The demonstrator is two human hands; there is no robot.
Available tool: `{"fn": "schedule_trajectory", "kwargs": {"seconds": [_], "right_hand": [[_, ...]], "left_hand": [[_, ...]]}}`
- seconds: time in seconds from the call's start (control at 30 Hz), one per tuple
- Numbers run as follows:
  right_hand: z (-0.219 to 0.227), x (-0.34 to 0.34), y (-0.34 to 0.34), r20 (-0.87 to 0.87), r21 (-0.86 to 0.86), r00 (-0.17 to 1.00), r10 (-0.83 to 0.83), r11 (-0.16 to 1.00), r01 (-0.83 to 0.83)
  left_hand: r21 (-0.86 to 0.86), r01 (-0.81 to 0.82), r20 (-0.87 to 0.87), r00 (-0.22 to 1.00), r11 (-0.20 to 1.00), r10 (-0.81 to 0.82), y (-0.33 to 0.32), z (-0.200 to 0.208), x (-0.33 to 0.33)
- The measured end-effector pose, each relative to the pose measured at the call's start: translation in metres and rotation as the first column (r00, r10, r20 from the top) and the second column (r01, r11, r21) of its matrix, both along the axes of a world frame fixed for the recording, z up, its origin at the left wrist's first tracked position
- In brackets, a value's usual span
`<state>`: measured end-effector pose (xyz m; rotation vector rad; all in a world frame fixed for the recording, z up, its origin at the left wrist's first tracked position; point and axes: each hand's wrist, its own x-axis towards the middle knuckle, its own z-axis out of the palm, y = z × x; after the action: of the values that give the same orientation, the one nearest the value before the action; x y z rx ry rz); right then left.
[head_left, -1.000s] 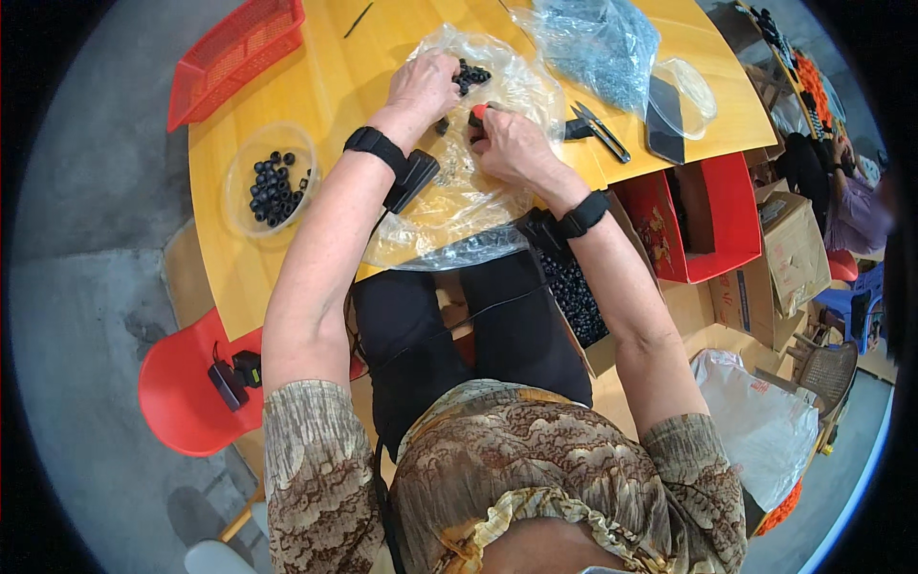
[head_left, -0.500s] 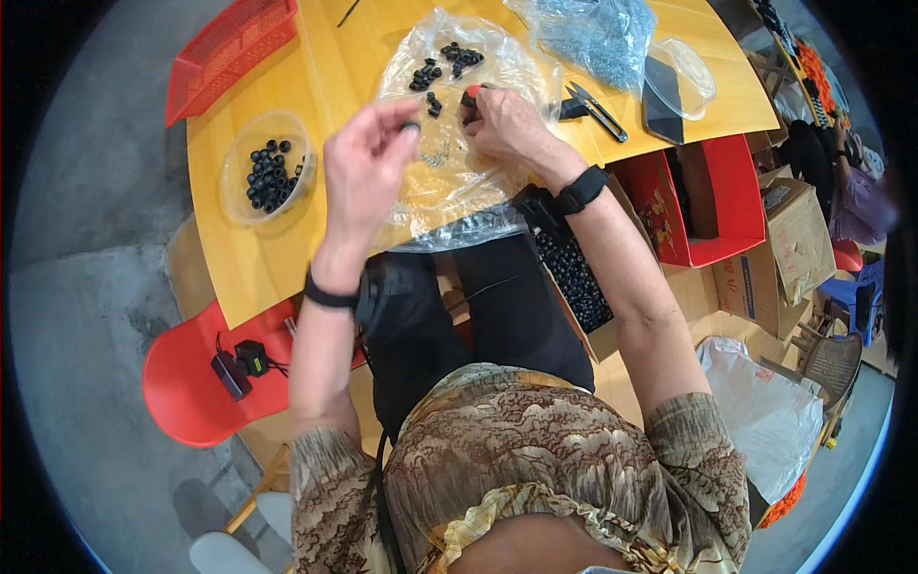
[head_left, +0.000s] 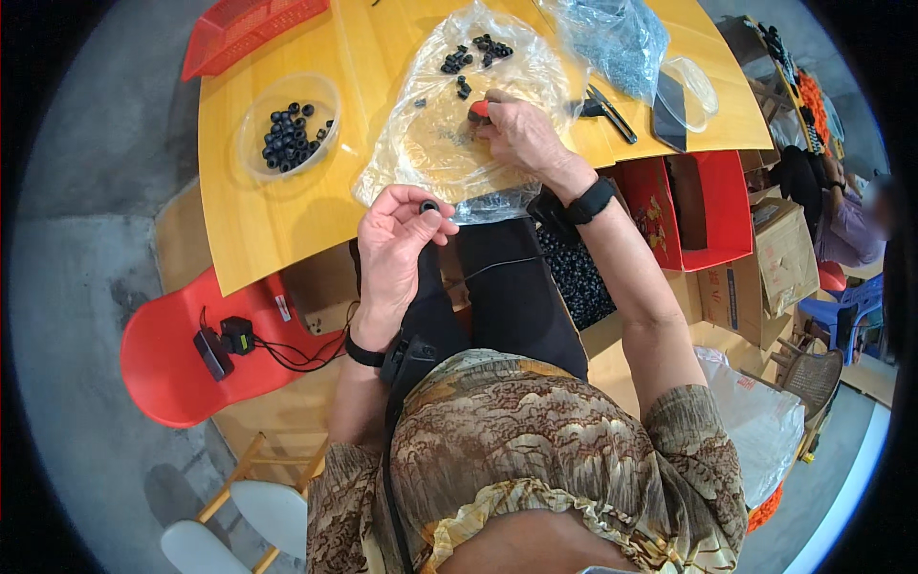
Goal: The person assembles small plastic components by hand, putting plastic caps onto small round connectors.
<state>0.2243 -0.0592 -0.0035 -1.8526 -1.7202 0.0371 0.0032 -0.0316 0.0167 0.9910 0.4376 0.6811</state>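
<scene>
My left hand [head_left: 394,234] is closed in a pinch at the near edge of a clear plastic bag [head_left: 402,143]. A small round black part with a hollow [head_left: 428,206] sits between its thumb and fingers. Over the right side of the bag, my right hand [head_left: 524,136] grips a red and black object [head_left: 480,112], most of it hidden by the fingers. Small black pieces [head_left: 459,62] lie in clusters on the bag beyond my hands. Tiny metal bits [head_left: 461,137] lie near the right hand. To the left, a clear round tub [head_left: 251,167] holds several round black parts [head_left: 287,143].
A red basket [head_left: 253,38] stands at the table's far left. On the right are a bag of small metal pieces [head_left: 617,48], scissors [head_left: 612,115] and a dark phone-like slab [head_left: 669,115]. Below the table edge are a red box [head_left: 708,253] and a box of black parts [head_left: 579,277].
My left hand has come back toward me from above the bag to its near edge, still pinching the black part. My right hand keeps its grip on the red and black object.
</scene>
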Motion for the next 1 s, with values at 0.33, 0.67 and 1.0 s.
{"fn": "schedule_trajectory", "kwargs": {"seconds": [0.33,0.67,1.0], "right_hand": [[0.043,-0.030,-0.030,-0.293,0.096,0.954,-0.066,0.990,0.099],[0.079,-0.099,-0.087,-0.452,0.283,0.864,0.222,0.954,-0.097],[0.073,-0.109,-0.100,-0.403,0.290,0.887,0.223,0.951,-0.107]], "left_hand": [[-0.003,-0.032,0.142,0.989,0.999,0.032,-0.002,0.003,-0.008],[0.126,-0.022,0.199,0.980,0.992,-0.003,-0.023,0.022,-0.016],[0.470,-0.065,0.052,0.998,0.880,0.046,-0.032,0.024,-0.022]]}}
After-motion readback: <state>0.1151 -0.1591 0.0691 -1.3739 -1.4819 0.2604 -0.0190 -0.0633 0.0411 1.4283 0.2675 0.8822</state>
